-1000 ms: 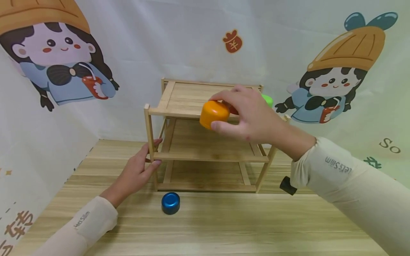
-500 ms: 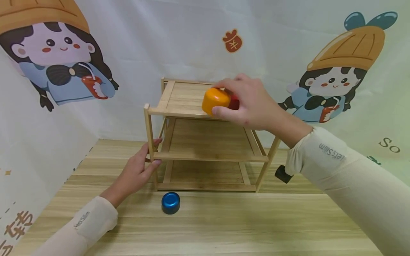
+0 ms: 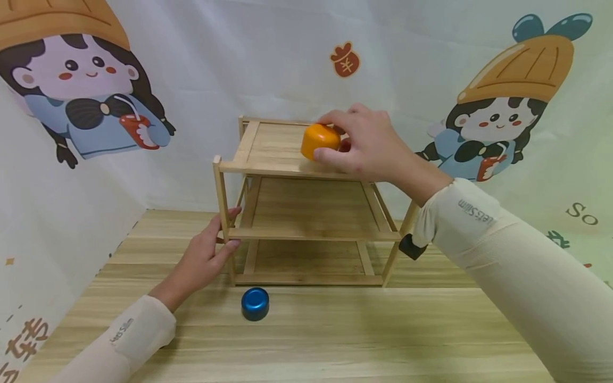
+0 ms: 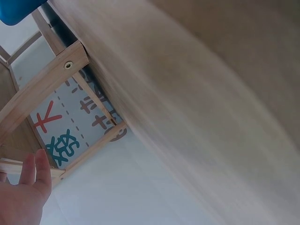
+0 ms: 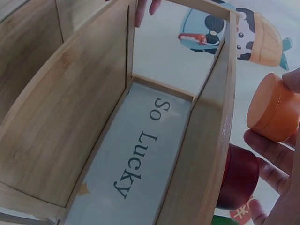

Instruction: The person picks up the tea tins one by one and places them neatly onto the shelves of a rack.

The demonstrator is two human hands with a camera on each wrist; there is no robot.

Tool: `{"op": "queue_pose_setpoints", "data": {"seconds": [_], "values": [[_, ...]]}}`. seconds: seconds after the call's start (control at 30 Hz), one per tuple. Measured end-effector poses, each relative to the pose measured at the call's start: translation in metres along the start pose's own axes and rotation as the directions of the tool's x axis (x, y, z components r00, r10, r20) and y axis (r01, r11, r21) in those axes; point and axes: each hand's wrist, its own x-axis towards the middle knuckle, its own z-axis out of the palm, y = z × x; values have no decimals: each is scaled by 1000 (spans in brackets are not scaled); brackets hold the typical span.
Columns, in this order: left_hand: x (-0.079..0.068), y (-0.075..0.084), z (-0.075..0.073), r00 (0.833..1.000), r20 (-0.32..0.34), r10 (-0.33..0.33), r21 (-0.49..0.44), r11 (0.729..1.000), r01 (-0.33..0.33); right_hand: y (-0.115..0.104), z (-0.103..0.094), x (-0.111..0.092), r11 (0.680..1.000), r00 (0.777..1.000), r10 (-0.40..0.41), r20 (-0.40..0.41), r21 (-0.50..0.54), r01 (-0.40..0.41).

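A three-tier wooden shelf rack [image 3: 313, 234] stands in the middle of the head view. My left hand [image 3: 206, 255] grips its left side, the thumb in front of the post and the fingers behind. Over the top board, my right hand [image 3: 373, 146] pinches an orange round tin [image 3: 318, 142], tilted slightly, between thumb and fingers. In the right wrist view a dark red round tin [image 5: 239, 180] sits at the top board's edge, close to the right fingers. Part of a green tin [image 5: 224, 221] shows below it. In the head view the right hand hides the green tin.
A blue round tin [image 3: 255, 305] stands on the wood-grain table [image 3: 335, 335] in front of the rack's left foot. A white printed cloth [image 3: 287, 58] hangs behind the rack. A black block [image 3: 412, 248] is attached by the right cuff.
My right hand has risen and shifted slightly back over the top board with the orange tin. The green tin has passed out of sight behind the hand. My left hand stays put.
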Motion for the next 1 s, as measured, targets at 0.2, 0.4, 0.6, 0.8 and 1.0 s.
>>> {"op": "queue_pose_setpoints", "data": {"seconds": [0.2, 0.4, 0.6, 0.8, 1.0], "values": [[0, 0, 0, 1000, -7, 13, 3, 1000, -13, 2, 2, 4, 999, 999, 18, 39, -37, -16], [0, 0, -1, 1000, -10, 13, 6, 1000, -12, 3, 5, 8, 998, 997, 41, 62, -55, -38], [-1, 0, 0, 1000, -6, 17, 0, 1000, -17, 4, 10, 11, 994, 995, 70, 75, -92, -63], [-1, -1, 0, 1000, -4, 17, 4, 1000, -17, 5, 13, 15, 990, 993, 88, 78, -114, -79], [0, 0, 0, 1000, -9, 21, 9, 1000, -21, 7, 14, 16, 987, 991, 99, 92, -135, -86]]}}
